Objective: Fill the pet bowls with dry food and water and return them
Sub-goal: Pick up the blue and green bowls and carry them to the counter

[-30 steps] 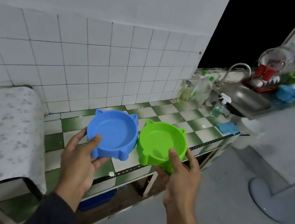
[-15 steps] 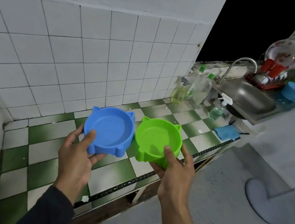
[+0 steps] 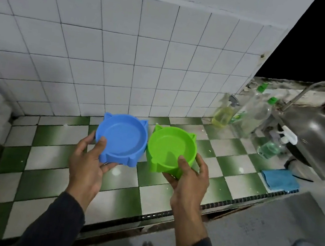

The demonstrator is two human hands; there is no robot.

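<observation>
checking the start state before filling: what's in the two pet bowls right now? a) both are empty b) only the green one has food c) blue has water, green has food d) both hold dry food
a: the blue bowl in the left hand and the green bowl in the right hand both show bare plastic bottoms, with no kibble or water visible.

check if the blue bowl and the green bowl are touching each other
Touching. The head view shows the blue bowl in the left hand and the green bowl in the right hand, their side walls pressed together with no gap between.
</observation>
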